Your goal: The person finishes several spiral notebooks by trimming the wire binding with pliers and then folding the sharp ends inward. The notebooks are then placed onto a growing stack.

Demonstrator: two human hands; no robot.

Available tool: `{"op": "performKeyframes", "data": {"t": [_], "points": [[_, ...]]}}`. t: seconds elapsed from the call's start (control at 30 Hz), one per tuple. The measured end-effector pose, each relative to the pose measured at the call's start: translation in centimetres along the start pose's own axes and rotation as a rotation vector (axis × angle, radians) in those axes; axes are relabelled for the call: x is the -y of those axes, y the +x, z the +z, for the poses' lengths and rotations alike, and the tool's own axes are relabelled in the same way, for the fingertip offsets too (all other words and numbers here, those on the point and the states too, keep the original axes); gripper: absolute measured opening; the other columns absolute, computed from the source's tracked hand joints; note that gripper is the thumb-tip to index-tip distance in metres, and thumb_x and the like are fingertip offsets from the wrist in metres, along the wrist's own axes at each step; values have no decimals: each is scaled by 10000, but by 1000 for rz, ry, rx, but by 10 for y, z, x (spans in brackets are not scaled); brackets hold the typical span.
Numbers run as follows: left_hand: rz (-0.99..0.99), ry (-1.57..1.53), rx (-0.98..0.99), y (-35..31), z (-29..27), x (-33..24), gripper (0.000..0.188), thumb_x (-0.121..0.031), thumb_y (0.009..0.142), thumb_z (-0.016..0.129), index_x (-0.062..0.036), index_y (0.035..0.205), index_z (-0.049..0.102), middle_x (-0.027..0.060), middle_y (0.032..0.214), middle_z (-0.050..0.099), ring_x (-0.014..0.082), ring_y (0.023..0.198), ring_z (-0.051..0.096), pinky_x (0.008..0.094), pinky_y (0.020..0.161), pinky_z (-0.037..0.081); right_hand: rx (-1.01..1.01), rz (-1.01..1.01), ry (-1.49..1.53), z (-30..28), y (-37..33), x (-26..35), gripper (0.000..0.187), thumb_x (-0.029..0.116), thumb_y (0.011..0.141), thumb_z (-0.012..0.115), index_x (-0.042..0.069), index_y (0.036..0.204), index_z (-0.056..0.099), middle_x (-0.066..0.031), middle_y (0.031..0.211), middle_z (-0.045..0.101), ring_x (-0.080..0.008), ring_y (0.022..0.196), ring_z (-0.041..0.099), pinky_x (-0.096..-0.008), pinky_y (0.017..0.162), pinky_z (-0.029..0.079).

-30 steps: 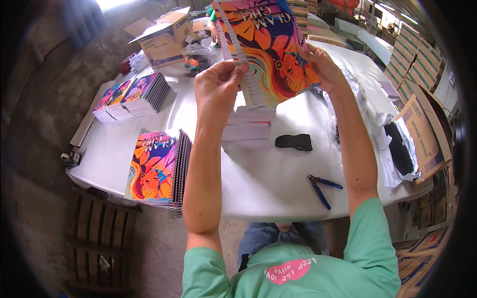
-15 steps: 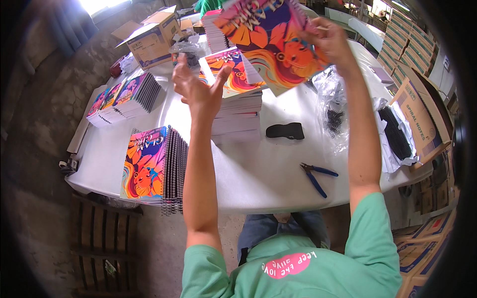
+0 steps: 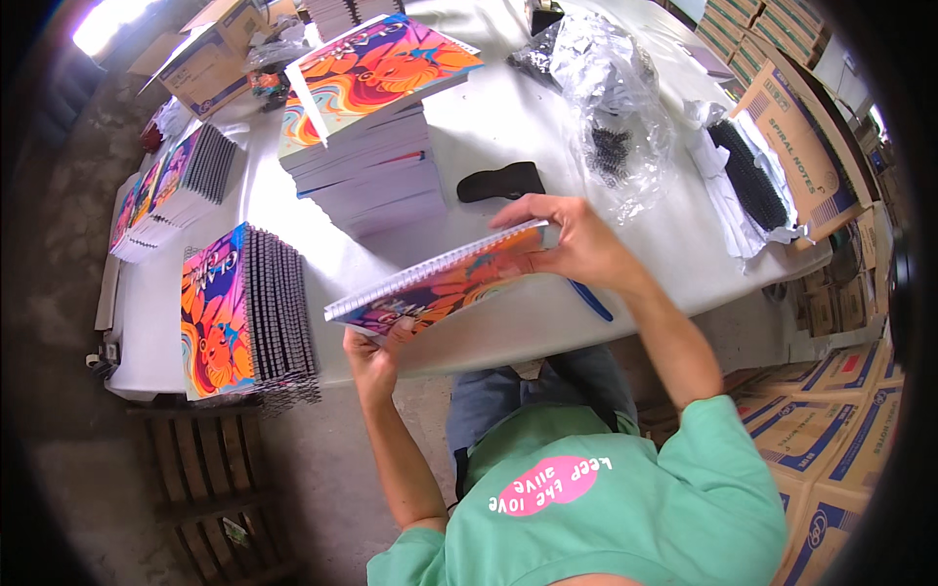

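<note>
Notebook with a multicoloured illustrated cover and a pale, toothed long edge (image 3: 459,286): held tilted above the near side of a white-covered table (image 3: 459,232). Clock positions are taken from this item.

Left hand (image 3: 373,365), bare: placed at 7 o'clock; the near corner is pinched narrowly, thumb laid on the cover.

Right hand (image 3: 591,246), bare: placed between 2 and 3 o'clock; the opposite end is clasped between thumb and fingers.

Tall stack of white paper blocks (image 3: 376,186): set at 11 o'clock, topped by bright illustrated covers (image 3: 391,63).

Stack of black-coiled, bright-covered notebooks (image 3: 220,317): set at 9 o'clock.

Flat black piece with rounded ends (image 3: 500,183): laid at 1 o'clock.

Blue tool handle (image 3: 592,301): seen at 3 o'clock, partly hidden.

Crumpled clear plastic bag (image 3: 625,83): placed between 1 and 2 o'clock.

Black coils on white paper (image 3: 747,176): placed at 2 o'clock, beside an open brown carton (image 3: 796,146).
</note>
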State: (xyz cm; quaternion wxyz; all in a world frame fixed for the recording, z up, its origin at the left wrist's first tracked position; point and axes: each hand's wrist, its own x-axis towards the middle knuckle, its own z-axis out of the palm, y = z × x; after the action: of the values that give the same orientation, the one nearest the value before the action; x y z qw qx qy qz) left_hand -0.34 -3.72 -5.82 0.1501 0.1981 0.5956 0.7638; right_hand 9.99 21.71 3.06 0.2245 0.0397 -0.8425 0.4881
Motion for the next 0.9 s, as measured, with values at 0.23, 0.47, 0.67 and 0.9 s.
{"op": "performKeyframes", "data": {"t": [0.23, 0.47, 0.67, 0.9], "points": [[24, 245, -41, -2, 12, 11, 368, 8, 671, 778, -2, 986, 587, 45, 878, 651, 126, 752, 600, 263, 698, 492, -208, 314, 496, 60, -34, -51, 633, -9, 699, 703, -15, 1268, 424, -89, 1015, 605, -137, 877, 594, -293, 717, 515], [818, 1072, -539, -1, 65, -40, 778, -283, 716, 779, 0, 1301, 352, 134, 1203, 458, 249, 1037, 529, 488, 1019, 282, -371, 516, 236, 91, -56, -66, 568, 38, 710, 693, -67, 1210, 443, -158, 908, 614, -186, 776, 616, -298, 689, 511], [777, 1291, -86, 12, 126, -40, 170, -302, 734, 686, -168, 711, 584, 10, 690, 501, 225, 840, 526, 445, 1003, 207, 49, 29, 181, -18, -60, -37, 372, -36, 721, 584, 25, 1085, 542, -80, 938, 630, -171, 873, 605, -289, 759, 485], [826, 1225, 33, 9, 123, -43, 171, -300, 684, 706, -170, 682, 595, -10, 640, 460, 195, 844, 520, 473, 1059, 147, -799, 763, -1058, -338, -122, -175, 544, 157, 729, 651, 54, 1243, 505, -195, 1220, 540, -265, 1176, 507, -410, 995, 381]]}}
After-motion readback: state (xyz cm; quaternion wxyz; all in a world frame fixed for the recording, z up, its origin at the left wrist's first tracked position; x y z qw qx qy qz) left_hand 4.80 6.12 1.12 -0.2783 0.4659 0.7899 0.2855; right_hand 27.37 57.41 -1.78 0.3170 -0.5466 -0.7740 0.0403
